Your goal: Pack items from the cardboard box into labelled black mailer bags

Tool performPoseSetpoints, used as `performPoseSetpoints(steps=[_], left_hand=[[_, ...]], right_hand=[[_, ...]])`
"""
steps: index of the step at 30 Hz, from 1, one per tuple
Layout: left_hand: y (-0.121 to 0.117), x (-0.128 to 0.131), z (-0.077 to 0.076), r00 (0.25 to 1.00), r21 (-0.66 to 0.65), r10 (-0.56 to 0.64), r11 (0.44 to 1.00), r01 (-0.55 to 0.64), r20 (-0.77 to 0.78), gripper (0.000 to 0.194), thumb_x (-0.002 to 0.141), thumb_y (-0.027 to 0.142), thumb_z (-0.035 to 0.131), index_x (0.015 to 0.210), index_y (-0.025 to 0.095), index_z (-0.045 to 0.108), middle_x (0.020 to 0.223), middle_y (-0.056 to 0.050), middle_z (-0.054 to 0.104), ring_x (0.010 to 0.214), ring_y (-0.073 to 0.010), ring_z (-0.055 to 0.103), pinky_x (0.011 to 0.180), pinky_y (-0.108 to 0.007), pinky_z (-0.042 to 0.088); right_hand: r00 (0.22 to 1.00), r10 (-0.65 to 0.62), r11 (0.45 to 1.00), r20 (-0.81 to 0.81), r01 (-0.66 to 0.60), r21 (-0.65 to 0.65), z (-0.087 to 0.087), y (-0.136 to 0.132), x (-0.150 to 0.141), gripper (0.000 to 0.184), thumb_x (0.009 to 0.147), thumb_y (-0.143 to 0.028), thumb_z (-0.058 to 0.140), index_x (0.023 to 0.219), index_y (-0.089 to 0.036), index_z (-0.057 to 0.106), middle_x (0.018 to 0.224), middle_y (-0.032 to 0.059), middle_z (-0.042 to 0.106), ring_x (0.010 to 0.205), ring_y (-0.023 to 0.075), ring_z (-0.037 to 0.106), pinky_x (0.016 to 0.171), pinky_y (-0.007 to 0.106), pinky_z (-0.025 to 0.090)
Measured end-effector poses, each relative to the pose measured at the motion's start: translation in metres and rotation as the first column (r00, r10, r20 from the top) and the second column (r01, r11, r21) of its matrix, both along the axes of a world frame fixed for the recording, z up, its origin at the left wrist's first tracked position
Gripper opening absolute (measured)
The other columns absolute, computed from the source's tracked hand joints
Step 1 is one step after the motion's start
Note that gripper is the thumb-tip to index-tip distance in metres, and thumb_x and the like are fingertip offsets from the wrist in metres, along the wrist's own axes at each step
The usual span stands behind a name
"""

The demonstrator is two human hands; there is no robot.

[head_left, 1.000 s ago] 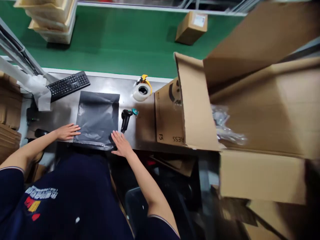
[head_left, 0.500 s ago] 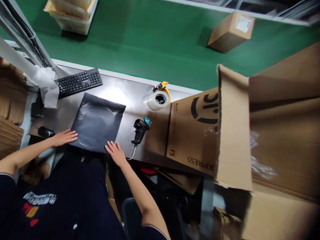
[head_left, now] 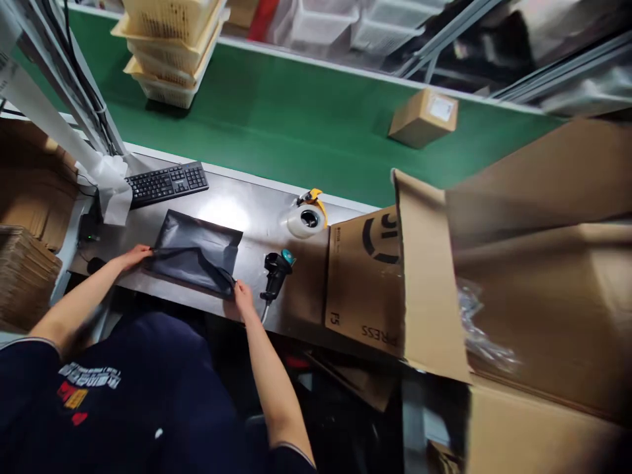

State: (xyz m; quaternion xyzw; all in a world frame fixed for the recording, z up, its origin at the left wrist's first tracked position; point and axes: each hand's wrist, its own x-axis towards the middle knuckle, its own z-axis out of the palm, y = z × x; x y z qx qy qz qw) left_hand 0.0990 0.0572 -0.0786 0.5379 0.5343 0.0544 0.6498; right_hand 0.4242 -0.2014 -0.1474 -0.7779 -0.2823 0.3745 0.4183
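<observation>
A black plastic mailer bag (head_left: 202, 238) lies on the metal workbench (head_left: 247, 191), its near edge lifted and folded up toward the middle. At the bag's left corner my left hand (head_left: 135, 257) is closed on the plastic. My right hand (head_left: 243, 299) pinches the right corner of the same bag. Just right of that hand rests a black barcode scanner (head_left: 275, 273) with its cable running off the bench's near edge. Behind the scanner stands a tape dispenser (head_left: 307, 217) with a clear roll and a yellow part.
A black keyboard (head_left: 168, 184) sits at the back left. To the right, a big open cardboard box (head_left: 365, 283) takes up the bench end. Beyond runs a green conveyor belt (head_left: 276, 131) bearing stacked baskets (head_left: 168, 82) and a small carton (head_left: 424, 118). Flattened cardboard (head_left: 27, 276) is piled at left.
Both hands went from lying flat on the bag's near corners to gripping them. The bag's near edge is now raised and folded over. The camera view has shifted upward.
</observation>
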Motion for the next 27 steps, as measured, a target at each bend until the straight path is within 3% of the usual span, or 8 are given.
performPoseSetpoints(steps=[5,9,12,17,23,25,27], left_hand=[[0.008,0.041,-0.01,0.975,0.111,0.211,0.97,-0.218,0.07,0.042,0.07,0.054,0.081,0.085,0.015,0.074,0.079,-0.006,0.076,0.074,-0.0212,0.07,0.067,-0.028,0.053],[0.007,0.06,-0.02,0.941,0.293,0.332,0.896,-0.334,0.06,0.032,0.082,0.051,0.071,0.082,0.019,0.069,0.081,-0.003,0.072,0.086,-0.0207,0.069,0.076,-0.026,0.052],[0.008,0.063,-0.026,0.925,0.408,0.379,0.842,-0.353,0.019,0.025,0.091,0.044,0.063,0.081,0.021,0.065,0.084,-0.003,0.07,0.092,-0.0213,0.067,0.081,-0.026,0.051],[0.002,0.066,-0.036,0.915,0.517,0.389,0.808,-0.283,-0.108,0.022,0.1,0.034,0.051,0.087,0.021,0.063,0.086,-0.005,0.069,0.092,-0.0223,0.066,0.087,-0.029,0.05],[-0.004,0.064,-0.049,0.914,0.508,0.271,0.857,-0.085,-0.304,0.02,0.098,0.03,0.054,0.082,0.021,0.063,0.083,-0.008,0.071,0.089,-0.0268,0.07,0.086,-0.034,0.052],[-0.004,0.06,-0.049,0.906,0.493,0.215,0.87,-0.007,-0.365,0.018,0.098,0.03,0.055,0.093,0.019,0.068,0.091,-0.012,0.074,0.096,-0.0301,0.072,0.09,-0.037,0.054],[-0.007,0.057,-0.044,0.887,0.488,0.177,0.871,0.061,-0.426,0.025,0.099,0.028,0.054,0.113,0.014,0.069,0.106,-0.018,0.076,0.109,-0.035,0.072,0.098,-0.043,0.054]], right_hand=[[0.989,-0.133,0.991,0.067,0.131,0.031,0.003,0.048,0.003,0.046,0.081,-0.071,0.05,0.065,-0.028,0.045,0.059,-0.0046,0.046,0.064,0.0171,0.045,0.063,0.032,0.048],[0.956,-0.238,0.971,0.17,0.233,0.05,0.007,0.069,0.0,0.047,0.084,-0.074,0.039,0.066,-0.031,0.035,0.061,-0.0058,0.035,0.063,0.0168,0.039,0.063,0.032,0.044],[0.934,-0.268,0.963,0.236,0.265,0.047,0.009,0.081,0.0,0.046,0.087,-0.072,0.034,0.068,-0.03,0.035,0.063,-0.004,0.04,0.066,0.0183,0.043,0.067,0.033,0.045],[0.907,-0.259,0.958,0.331,0.285,-0.03,0.007,0.09,-0.001,0.042,0.092,-0.067,0.031,0.077,-0.029,0.044,0.072,0.0026,0.056,0.073,0.0232,0.055,0.075,0.035,0.046],[0.91,-0.148,0.946,0.387,0.244,-0.212,0.0,0.069,-0.008,0.049,0.096,-0.062,0.03,0.089,-0.025,0.061,0.083,0.0134,0.071,0.083,0.031,0.067,0.079,0.041,0.051],[0.914,-0.106,0.933,0.392,0.228,-0.28,0.001,0.059,-0.008,0.054,0.097,-0.063,0.033,0.097,-0.02,0.066,0.084,0.0167,0.073,0.085,0.034,0.069,0.081,0.046,0.053],[0.907,-0.087,0.92,0.412,0.231,-0.316,0.005,0.053,-0.01,0.058,0.098,-0.061,0.039,0.115,-0.013,0.067,0.098,0.0234,0.075,0.099,0.0386,0.07,0.09,0.052,0.053]])
